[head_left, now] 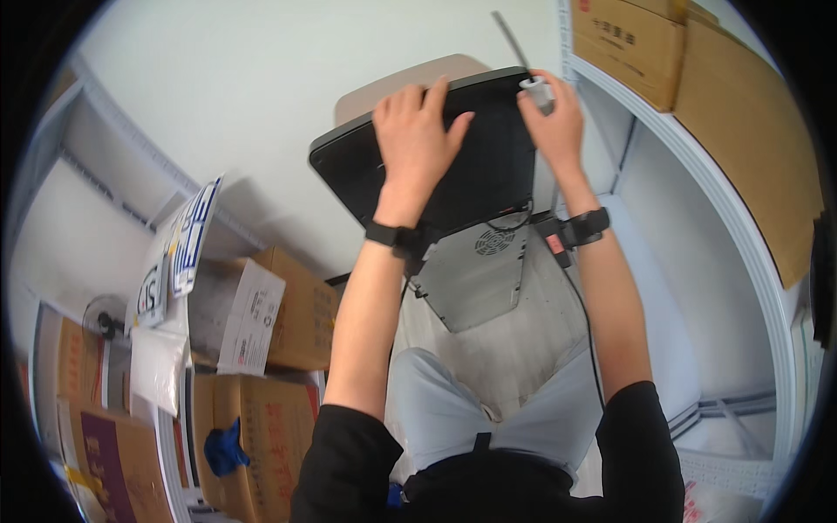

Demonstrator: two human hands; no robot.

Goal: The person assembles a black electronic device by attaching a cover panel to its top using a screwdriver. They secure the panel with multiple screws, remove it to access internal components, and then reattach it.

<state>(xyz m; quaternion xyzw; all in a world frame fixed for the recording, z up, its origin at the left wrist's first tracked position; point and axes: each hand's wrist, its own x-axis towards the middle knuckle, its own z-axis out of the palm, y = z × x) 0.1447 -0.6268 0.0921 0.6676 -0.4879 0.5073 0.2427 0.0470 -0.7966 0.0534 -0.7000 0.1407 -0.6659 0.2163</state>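
A black flat panel (488, 166) with rounded corners stands tilted in front of me. My left hand (414, 144) lies over its upper edge, fingers stretched out and thumb apart. At the panel's upper right corner, my right hand (558, 126) is closed around a white-and-grey piece (536, 90) with a long thin dark rod or cable pointing up and away; its exact kind I cannot make out. Below the panel is a grey metal housing (471, 279) with a round vent. A tan rounded board (357, 100) shows behind the panel. Both wrists wear black bands.
Cardboard boxes (270, 427) fill the shelving on the left, with a blue cloth-like item (225, 447) on one. More cartons (636, 44) sit on the right shelf (697, 161). A black cable (586, 318) runs beside my right leg. A white wall stands behind.
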